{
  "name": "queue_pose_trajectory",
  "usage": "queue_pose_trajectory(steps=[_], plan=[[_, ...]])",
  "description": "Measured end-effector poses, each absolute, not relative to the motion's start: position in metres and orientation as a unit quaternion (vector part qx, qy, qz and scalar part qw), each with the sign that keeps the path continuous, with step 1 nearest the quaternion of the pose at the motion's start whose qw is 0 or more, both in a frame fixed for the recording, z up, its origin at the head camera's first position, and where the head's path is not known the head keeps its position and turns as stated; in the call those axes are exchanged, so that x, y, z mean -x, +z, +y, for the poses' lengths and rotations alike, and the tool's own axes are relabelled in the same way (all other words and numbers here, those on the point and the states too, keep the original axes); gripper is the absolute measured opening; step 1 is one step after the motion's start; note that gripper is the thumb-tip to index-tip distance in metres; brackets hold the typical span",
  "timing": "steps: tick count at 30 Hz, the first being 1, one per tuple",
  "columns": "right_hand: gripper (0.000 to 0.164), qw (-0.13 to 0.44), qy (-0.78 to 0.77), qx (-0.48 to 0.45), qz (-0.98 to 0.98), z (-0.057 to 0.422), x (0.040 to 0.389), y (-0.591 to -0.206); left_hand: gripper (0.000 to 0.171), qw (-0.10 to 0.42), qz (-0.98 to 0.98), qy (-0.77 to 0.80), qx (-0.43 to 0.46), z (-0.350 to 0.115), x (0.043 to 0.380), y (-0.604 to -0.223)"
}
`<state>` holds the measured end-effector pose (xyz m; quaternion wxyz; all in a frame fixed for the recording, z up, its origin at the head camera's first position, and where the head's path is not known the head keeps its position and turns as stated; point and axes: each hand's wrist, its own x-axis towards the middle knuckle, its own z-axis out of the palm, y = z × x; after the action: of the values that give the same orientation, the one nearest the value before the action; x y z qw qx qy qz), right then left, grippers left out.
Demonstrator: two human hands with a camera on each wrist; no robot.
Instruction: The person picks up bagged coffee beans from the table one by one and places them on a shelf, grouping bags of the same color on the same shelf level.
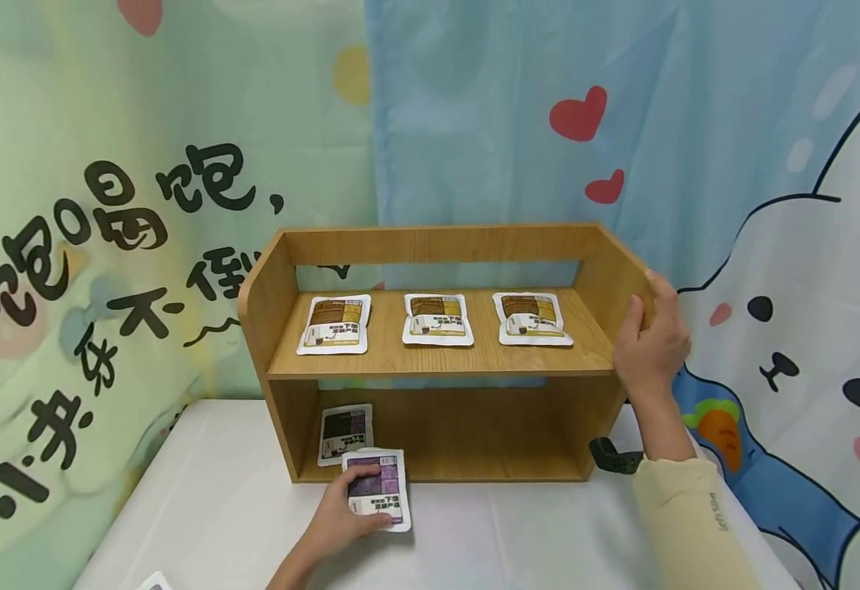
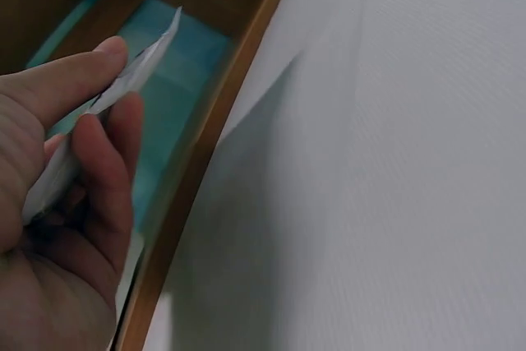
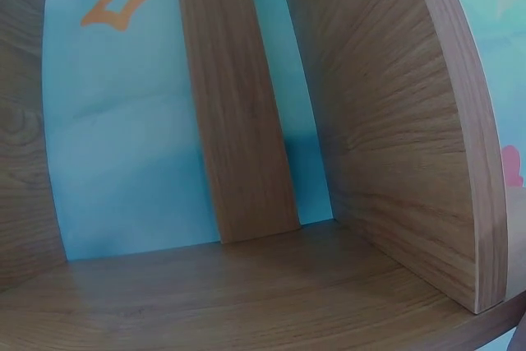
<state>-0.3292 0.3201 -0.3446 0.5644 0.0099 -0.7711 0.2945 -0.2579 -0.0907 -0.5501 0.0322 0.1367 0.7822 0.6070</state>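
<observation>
My left hand [image 1: 349,512] pinches a white packet with a purple label [image 1: 384,492] between thumb and fingers. It is in front of the wooden shelf's lower level, toward the left. In the left wrist view the packet [image 2: 136,76] appears edge-on, tilted, with thumb and curled fingers on either side. Behind it, a similar dark purple-labelled packet [image 1: 345,433] leans inside the lower compartment. At the right side panel of the wooden shelf [image 1: 437,378], my right hand [image 1: 654,340] grips the front edge. The right wrist view mostly shows the shelf's inside [image 3: 246,285].
Three packets with brown and yellow labels, left [image 1: 334,325], middle [image 1: 437,319] and right [image 1: 531,319], lie spaced along the upper level. Part of another white packet [image 1: 155,582] shows at the bottom edge. A black strap-like object [image 1: 614,457] is beside the shelf's lower right corner.
</observation>
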Motion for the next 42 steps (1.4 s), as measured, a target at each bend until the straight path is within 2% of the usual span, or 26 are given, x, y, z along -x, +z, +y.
queue_pose_trajectory(steps=[14,31,42], plan=[[0.033,0.572,0.298,0.011,-0.764,0.324,0.328,-0.338,0.072,0.010,0.764,0.630,-0.140,-0.041,0.309,-0.542],[0.033,0.557,0.311,0.001,-0.770,0.321,0.321,-0.343,0.070,0.098,0.747,0.637,-0.164,0.001,0.355,-0.547],[0.033,0.554,0.311,0.000,-0.772,0.315,0.324,-0.344,0.067,0.100,0.736,0.647,-0.172,0.003,0.368,-0.546]])
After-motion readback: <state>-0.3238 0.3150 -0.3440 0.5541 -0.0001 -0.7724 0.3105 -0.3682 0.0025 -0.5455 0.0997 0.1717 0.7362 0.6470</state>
